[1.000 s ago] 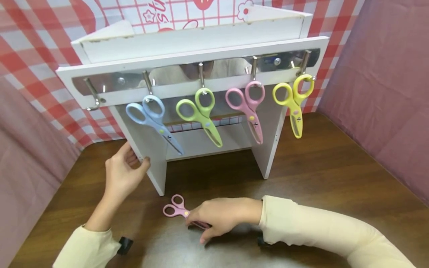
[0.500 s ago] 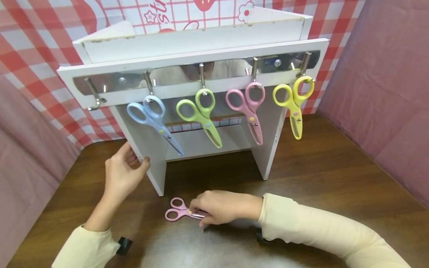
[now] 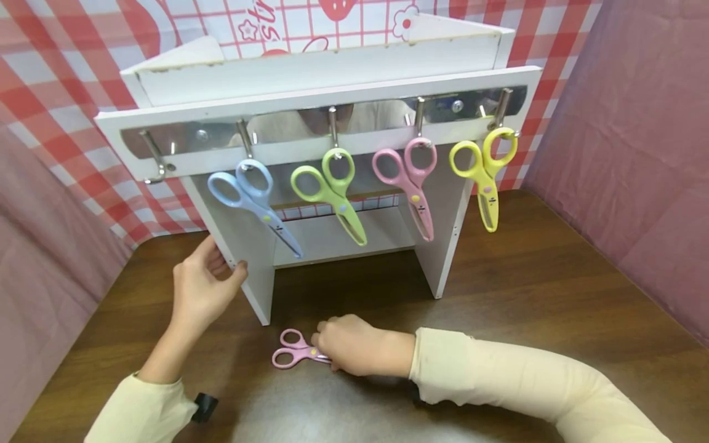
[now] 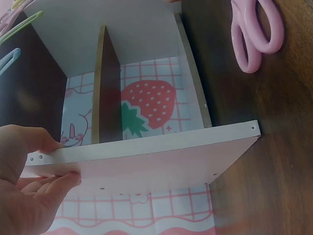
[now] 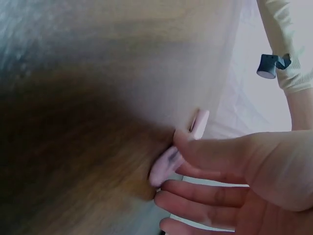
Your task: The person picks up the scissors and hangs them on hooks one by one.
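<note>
My left hand (image 3: 202, 289) grips the front edge of the white rack's left side panel (image 3: 257, 289); in the left wrist view the thumb and fingers pinch this panel (image 4: 146, 147) from both faces. Low over the table, my right hand (image 3: 351, 346) pinches pink scissors (image 3: 296, 352) at the blade end, which the hand mostly hides. Their handle loops point left. In the right wrist view thumb and forefinger hold the pink scissors (image 5: 164, 171). Blue scissors (image 3: 255, 200), green scissors (image 3: 335, 191), a second pink pair (image 3: 412, 184) and yellow scissors (image 3: 487, 178) hang from the rack's hooks.
Along the rack's top front runs a metal hook strip (image 3: 277, 126), with a hook (image 3: 152, 154) at its far left. The rack stands on a brown wooden table (image 3: 532, 295). Behind it hangs a red checked cloth (image 3: 61, 80), and a pink cloth (image 3: 637, 154) hangs at right.
My right hand's fingers have drawn together on the pink scissors' blade end, and the scissors have turned a little on the table. My left hand keeps its place on the panel.
</note>
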The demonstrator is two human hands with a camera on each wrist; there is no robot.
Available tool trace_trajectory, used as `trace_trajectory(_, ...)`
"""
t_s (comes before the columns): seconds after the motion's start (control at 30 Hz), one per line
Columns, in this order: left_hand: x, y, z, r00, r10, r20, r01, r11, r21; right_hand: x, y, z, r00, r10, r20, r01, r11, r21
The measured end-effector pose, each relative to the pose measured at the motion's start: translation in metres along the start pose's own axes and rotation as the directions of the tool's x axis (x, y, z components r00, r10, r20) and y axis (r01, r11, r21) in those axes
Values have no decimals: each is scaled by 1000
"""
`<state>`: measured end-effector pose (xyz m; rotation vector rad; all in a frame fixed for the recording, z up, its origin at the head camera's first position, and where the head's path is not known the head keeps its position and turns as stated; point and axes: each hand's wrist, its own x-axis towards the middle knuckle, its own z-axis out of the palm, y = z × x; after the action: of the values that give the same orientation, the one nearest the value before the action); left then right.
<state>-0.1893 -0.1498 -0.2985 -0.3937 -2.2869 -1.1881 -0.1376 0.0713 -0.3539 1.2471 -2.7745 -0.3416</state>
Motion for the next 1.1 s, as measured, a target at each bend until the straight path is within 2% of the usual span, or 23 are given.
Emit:
trace_trajectory(0.27, 0, 0, 0, 1000, 0, 4, 0, 1000, 1, -1, 11, 3, 1000, 2, 22, -5, 991, 131)
trace_trajectory(0.43, 0, 0, -1, 1000, 0, 7, 0, 1000, 3, -2, 17, 5, 999, 19, 30, -25, 973, 229)
trace_trajectory(0.67, -1, 0, 0, 1000, -7, 0, 7, 1000, 9, -5, 26, 6, 1000, -1, 20, -5, 956, 295)
trace_trajectory(0.8, -1, 0, 0, 1000, -12, -3, 12, 1000, 21, -7, 31, 7, 1000, -9, 17, 2, 930, 367)
trace_trajectory(0.93, -1, 1, -1, 1000, -16, -1, 16, 1000, 23, -7, 36, 5, 998, 17, 68, -48, 876, 480)
trace_trajectory(1.03, -1, 0, -1, 1000, -13, -1, 13, 1000, 25, -7, 39, 5, 990, 66, 126, -127, 807, 576)
trace_trajectory(1.1, 0, 0, -1, 1000, -10, -2, 10, 1000, 28, -6, 40, 4, 980, 113, 163, -192, 750, 633)
